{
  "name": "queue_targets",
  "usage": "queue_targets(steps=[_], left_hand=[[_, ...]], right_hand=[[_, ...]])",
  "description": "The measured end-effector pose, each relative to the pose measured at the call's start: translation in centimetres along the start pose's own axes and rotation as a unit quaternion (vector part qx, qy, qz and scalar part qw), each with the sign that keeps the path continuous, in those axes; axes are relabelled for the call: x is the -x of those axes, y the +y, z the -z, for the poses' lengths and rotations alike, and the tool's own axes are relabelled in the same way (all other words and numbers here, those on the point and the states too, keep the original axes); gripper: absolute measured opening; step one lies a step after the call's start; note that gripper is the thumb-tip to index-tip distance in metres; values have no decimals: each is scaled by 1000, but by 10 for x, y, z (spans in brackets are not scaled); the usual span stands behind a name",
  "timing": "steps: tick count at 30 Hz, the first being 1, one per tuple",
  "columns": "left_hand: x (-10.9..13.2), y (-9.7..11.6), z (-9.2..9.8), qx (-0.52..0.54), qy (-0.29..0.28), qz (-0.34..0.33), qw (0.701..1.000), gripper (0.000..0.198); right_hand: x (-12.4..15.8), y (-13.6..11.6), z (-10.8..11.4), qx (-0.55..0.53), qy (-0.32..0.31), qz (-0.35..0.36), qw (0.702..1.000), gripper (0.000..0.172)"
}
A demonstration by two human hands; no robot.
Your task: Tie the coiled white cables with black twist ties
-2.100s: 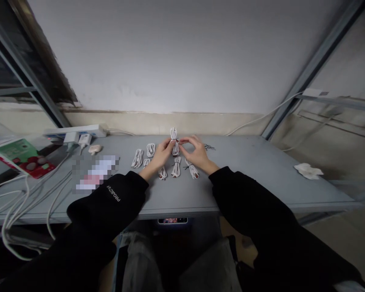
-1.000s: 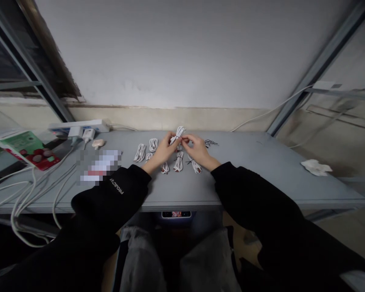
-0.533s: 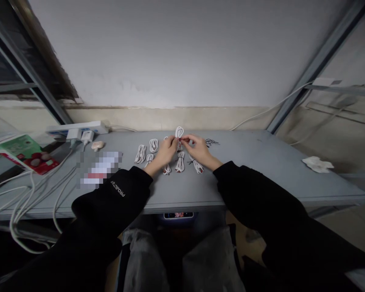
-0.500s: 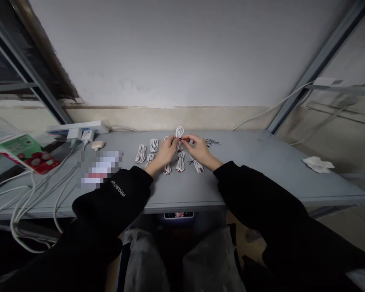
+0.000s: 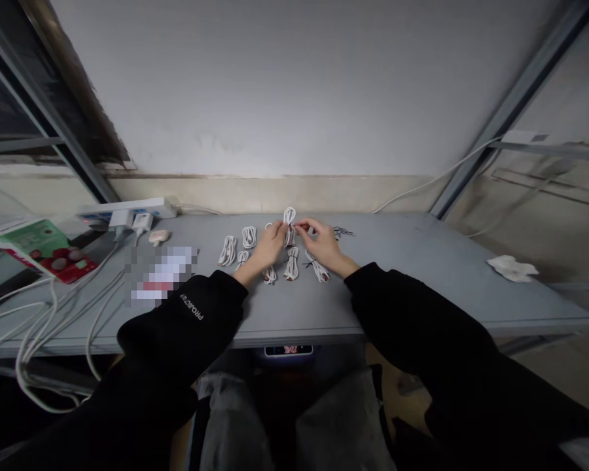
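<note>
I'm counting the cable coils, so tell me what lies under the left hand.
Past the fingers of the left hand, only a small loop of white cable shows on the grey table. The palm and fingers cover the rest, so what lies directly beneath them cannot be seen.

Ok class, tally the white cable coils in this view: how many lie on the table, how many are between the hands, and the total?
On the table: 6 white cable coils
Between the left hand and right hand: 1 white cable coil
Total: 7 (a small loop behind the left hand is unclear)

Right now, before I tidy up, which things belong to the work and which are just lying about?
In use: left hand, right hand, white cable bundle between them, other tied bundles, black ties.
Lying about: power strip, crumpled tissue.
</note>
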State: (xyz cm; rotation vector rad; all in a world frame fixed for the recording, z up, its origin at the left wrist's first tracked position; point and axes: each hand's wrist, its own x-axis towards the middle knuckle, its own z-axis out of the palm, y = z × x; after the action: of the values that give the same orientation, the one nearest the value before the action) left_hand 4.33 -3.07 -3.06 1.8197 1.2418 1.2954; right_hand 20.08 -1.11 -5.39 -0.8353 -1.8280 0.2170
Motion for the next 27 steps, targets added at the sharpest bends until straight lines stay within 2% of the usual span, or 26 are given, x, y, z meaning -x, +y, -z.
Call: queue_targets(steps=[6, 12, 18, 24, 27], left_hand=[[2, 6, 1, -29, -2, -8, 1000, 23], [7, 7, 3, -50, 27, -23, 998, 21], [7, 4, 3, -59, 59, -16, 996, 25], [10, 8, 4, -163, 84, -13, 983, 24], [10, 9, 6, -200, 82, -14, 976, 19]], right_hand=[[-2, 3, 1, 1, 22, -13, 1000, 20], [-2, 3, 2, 4, 30, 10, 999, 18], [-2, 2, 6, 75, -15, 68, 995, 12], [-2, -4, 6, 150, -53, 129, 979, 20], [-2, -7, 7, 161, -65, 135, 975, 22]])
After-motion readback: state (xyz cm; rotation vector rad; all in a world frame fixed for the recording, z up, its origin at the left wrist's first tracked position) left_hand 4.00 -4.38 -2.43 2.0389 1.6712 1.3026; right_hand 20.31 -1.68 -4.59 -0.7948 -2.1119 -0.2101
